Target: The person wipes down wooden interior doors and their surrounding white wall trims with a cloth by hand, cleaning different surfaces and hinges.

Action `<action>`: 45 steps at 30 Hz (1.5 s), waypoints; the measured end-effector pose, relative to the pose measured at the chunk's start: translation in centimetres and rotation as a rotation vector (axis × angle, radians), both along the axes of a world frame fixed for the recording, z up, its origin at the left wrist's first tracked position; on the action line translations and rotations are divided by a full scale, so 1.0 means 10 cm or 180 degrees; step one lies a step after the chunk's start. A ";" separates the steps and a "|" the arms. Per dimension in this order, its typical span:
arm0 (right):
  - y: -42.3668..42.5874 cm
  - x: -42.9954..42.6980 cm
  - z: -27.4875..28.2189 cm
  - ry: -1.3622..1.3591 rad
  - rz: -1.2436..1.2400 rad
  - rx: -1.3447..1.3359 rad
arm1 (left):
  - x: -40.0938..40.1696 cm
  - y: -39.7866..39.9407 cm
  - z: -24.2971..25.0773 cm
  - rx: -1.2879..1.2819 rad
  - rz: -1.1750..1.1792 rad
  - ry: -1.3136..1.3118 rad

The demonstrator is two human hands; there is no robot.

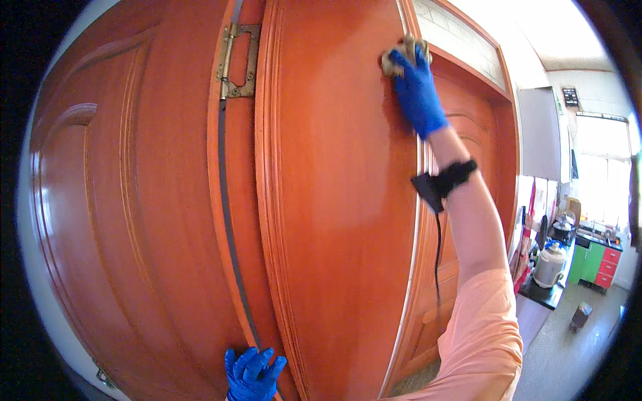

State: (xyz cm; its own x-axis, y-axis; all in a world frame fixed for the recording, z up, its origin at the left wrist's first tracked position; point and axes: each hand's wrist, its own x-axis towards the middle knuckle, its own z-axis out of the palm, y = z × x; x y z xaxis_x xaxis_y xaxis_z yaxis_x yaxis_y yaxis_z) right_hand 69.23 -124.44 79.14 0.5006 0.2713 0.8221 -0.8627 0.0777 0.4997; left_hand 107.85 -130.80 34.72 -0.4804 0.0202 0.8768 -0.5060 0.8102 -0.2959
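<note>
My right hand [420, 95], in a blue glove, reaches high and presses a crumpled tan cloth [391, 66] against the upper right edge of a reddish-brown wooden panel [341, 165]. Part of the cloth is hidden under my fingers. A paler, hazy patch covers much of the panel's upper half. Low in the view, my left hand [252, 375], also gloved in blue, is beside the edge of an open wooden door [170, 200]. Its fingers are spread and hold nothing; whether they touch the wood I cannot tell.
A brass hinge [242, 61] joins the open door to its frame. Right of the panel is another wooden door [464, 110]. Farther right, a kitchen counter [544, 295] bears a rice cooker [550, 265]. A small bin [582, 316] stands on the floor. A black wrist strap with a cord [438, 250] hangs from my right forearm.
</note>
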 end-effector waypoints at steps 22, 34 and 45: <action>-0.58 1.37 1.03 0.0912 -0.1048 0.0027 | 0.01 0.07 0.00 0.0113 0.0037 0.0310; -0.41 0.68 1.80 -0.0043 -0.0588 0.0186 | -0.17 -0.31 -0.33 -0.0384 0.0050 0.0363; -0.46 1.61 0.01 0.0417 -0.1312 0.0811 | -0.04 -0.11 -0.23 0.0073 -0.0210 0.0546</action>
State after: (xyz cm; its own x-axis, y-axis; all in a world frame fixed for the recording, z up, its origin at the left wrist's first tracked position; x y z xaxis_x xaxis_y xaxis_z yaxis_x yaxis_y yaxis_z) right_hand 85.33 -129.09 79.20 0.6274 -0.1718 0.7595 -0.7147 0.2602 0.6492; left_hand 107.43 -131.89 32.43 -0.3220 0.0260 0.9464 -0.4928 0.8489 -0.1910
